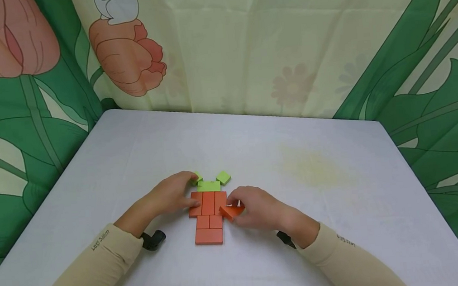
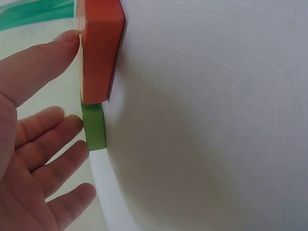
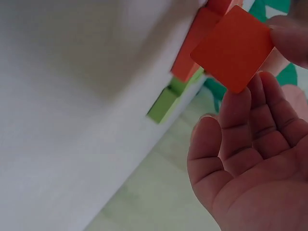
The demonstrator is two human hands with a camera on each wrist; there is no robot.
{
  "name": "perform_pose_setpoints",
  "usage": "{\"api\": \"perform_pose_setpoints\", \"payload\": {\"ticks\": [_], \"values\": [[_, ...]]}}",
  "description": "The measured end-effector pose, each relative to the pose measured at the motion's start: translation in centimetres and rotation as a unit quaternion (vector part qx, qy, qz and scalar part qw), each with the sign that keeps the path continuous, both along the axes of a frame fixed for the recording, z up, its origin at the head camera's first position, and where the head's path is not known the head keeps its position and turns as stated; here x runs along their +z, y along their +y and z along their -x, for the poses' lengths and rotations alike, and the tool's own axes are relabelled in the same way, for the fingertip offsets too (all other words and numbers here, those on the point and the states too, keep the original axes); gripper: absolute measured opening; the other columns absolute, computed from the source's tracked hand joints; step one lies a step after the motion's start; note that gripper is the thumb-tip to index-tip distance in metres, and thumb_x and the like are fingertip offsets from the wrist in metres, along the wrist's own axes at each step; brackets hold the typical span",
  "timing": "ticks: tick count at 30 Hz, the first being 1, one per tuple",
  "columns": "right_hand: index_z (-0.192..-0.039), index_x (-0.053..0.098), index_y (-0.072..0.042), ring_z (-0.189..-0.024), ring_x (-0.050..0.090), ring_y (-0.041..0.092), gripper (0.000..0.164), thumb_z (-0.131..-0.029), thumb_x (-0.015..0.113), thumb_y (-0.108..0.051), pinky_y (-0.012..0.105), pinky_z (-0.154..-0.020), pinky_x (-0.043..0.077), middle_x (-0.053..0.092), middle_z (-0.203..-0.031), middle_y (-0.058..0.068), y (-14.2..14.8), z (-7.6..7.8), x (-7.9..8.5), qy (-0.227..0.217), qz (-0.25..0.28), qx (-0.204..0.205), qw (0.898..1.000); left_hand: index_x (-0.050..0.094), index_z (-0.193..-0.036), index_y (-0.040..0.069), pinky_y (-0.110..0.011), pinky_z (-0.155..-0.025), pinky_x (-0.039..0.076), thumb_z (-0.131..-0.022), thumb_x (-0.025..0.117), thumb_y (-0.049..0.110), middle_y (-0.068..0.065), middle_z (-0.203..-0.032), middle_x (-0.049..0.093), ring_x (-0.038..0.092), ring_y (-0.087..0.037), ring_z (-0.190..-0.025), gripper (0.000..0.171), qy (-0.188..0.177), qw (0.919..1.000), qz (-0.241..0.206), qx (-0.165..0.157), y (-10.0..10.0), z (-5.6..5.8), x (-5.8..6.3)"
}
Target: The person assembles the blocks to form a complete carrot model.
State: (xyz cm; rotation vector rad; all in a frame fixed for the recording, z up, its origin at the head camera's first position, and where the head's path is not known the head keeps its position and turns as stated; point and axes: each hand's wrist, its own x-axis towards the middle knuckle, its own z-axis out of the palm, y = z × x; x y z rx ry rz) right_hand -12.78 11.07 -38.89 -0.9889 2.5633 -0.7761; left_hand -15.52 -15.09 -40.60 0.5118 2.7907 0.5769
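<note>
Coloured wooden blocks lie in a flat figure on the table. Three upright orange-red blocks (image 1: 208,203) stand side by side, two smaller ones (image 1: 203,222) sit below them, and a wide one (image 1: 209,236) forms the bottom. Above is a green rectangular block (image 1: 209,187) with a small green block (image 1: 223,177) at its upper right corner. My left hand (image 1: 174,194) has its thumb at the left orange-red block and its loosely bent fingers by the other small green block (image 2: 94,127), partly covering it. My right hand (image 1: 257,208) pinches an orange block (image 3: 233,48) with a square face, tilted beside the figure's right side.
A white cloth covers the table (image 1: 344,251), with a faint yellowish stain (image 1: 314,167) right of the blocks. Behind hangs a curtain (image 1: 220,48) printed with flowers and leaves. Dark wrist devices (image 1: 153,240) show beneath both wrists.
</note>
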Motion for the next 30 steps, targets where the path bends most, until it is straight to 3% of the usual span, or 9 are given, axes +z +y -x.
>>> {"api": "perform_pose_setpoints", "payload": {"ticks": [8, 18, 24, 30], "values": [[-0.106, 0.066, -0.009, -0.088, 0.054, 0.012, 0.023, -0.085, 0.074, -0.012, 0.026, -0.081, 0.048, 0.060, -0.095, -0.006, -1.7, -2.1, -0.2, 0.008, 0.003, 0.046, 0.999, 0.053, -0.135, -0.003, -0.048, -0.109, 0.038, -0.084, 0.083, 0.026, -0.016, -0.135, 0.058, 0.049, -0.034, -0.131, 0.066, -0.002, 1.0000, -0.009, -0.002, -0.1, -0.1, 0.1], [-0.089, 0.068, -0.016, -0.073, 0.045, 0.002, 0.007, -0.087, 0.074, -0.019, 0.015, -0.067, 0.038, 0.051, -0.078, -0.013, -3.8, -4.7, -1.0, 0.101, -0.004, 0.104, 0.989, 0.053, -0.136, -0.002, -0.048, -0.109, 0.038, -0.084, 0.083, 0.027, -0.015, -0.136, 0.057, 0.048, -0.034, -0.133, 0.067, 0.000, 1.0000, -0.008, 0.002, 0.0, 0.0, -0.1], [-0.099, 0.070, -0.017, -0.081, 0.049, 0.000, 0.016, -0.084, 0.076, -0.019, 0.017, -0.076, 0.041, 0.059, -0.091, -0.015, -4.3, -5.2, -1.1, 0.088, -0.044, 0.104, 0.990, 0.053, -0.135, -0.003, -0.048, -0.109, 0.038, -0.084, 0.083, 0.026, -0.016, -0.135, 0.057, 0.048, -0.034, -0.132, 0.066, 0.002, 1.0000, -0.009, 0.002, 0.0, -0.1, -0.2], [-0.102, 0.071, -0.018, -0.080, 0.048, 0.000, 0.018, -0.085, 0.077, -0.022, 0.019, -0.074, 0.041, 0.059, -0.091, -0.016, -4.3, -5.2, -1.5, 0.102, -0.062, 0.094, 0.988, 0.053, -0.135, -0.003, -0.048, -0.109, 0.038, -0.084, 0.083, 0.026, -0.016, -0.136, 0.057, 0.048, -0.034, -0.133, 0.066, 0.003, 1.0000, -0.008, 0.000, 0.0, -0.2, 0.0]]}}
